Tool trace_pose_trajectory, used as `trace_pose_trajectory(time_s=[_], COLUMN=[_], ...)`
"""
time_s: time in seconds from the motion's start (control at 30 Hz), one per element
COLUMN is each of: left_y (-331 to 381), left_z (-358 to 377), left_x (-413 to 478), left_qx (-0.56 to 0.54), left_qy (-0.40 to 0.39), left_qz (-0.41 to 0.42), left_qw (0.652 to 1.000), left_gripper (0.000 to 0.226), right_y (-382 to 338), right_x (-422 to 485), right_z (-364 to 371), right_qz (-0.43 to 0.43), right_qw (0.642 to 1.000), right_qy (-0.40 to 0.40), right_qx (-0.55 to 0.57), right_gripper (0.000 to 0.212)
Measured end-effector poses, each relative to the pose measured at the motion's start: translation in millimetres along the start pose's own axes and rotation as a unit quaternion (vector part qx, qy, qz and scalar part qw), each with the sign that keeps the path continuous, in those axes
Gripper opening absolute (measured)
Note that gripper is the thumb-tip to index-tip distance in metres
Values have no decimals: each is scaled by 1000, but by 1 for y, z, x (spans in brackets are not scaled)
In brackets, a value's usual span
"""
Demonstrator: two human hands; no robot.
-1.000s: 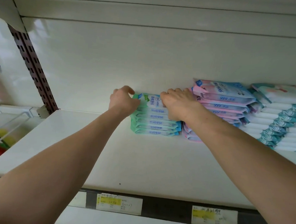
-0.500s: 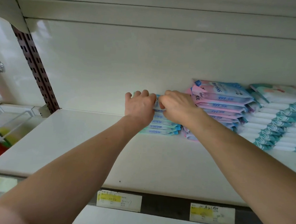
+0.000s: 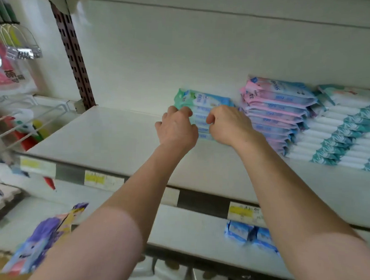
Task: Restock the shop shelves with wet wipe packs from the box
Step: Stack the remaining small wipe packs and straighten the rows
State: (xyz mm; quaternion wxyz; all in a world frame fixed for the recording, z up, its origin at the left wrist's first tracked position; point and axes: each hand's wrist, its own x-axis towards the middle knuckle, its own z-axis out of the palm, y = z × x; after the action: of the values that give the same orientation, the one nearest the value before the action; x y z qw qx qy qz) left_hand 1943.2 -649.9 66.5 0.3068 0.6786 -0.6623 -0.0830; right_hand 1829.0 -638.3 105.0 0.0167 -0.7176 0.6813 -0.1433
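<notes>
Shelf (image 3: 106, 139) holds three stacks: green stack (image 3: 204, 100), six packs, print illegible; pink stack (image 3: 277, 106), edges reading "999"; teal stack (image 3: 349, 128) rightmost. Left hand (image 3: 176, 130) and right hand (image 3: 228, 125) curl against green stack front; grip cannot be told.

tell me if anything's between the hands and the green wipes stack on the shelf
Nothing visible does. The left hand and right hand are both at the front of the green wipes stack; the pink stack stands beside it, not in front.
</notes>
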Motion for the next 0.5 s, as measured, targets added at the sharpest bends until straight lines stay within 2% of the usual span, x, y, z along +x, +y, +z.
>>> trace_pose_trajectory(time_s=[0.2,0.37,0.5], left_y=[-1,6,13], left_z=[-5,-9,-7], left_x=[-63,-108,-142], left_qx=[-103,-149,-168], left_qy=[-35,-30,-73], left_qz=[-59,-39,-8], left_qw=[992,988,983], left_gripper=[41,39,37], right_y=[2,11,13], right_x=[-60,-117,-162], right_z=[8,12,13], right_qz=[41,108,193], right_qw=[995,982,969], right_qy=[5,22,-3], right_qx=[93,156,155], right_gripper=[30,30,30])
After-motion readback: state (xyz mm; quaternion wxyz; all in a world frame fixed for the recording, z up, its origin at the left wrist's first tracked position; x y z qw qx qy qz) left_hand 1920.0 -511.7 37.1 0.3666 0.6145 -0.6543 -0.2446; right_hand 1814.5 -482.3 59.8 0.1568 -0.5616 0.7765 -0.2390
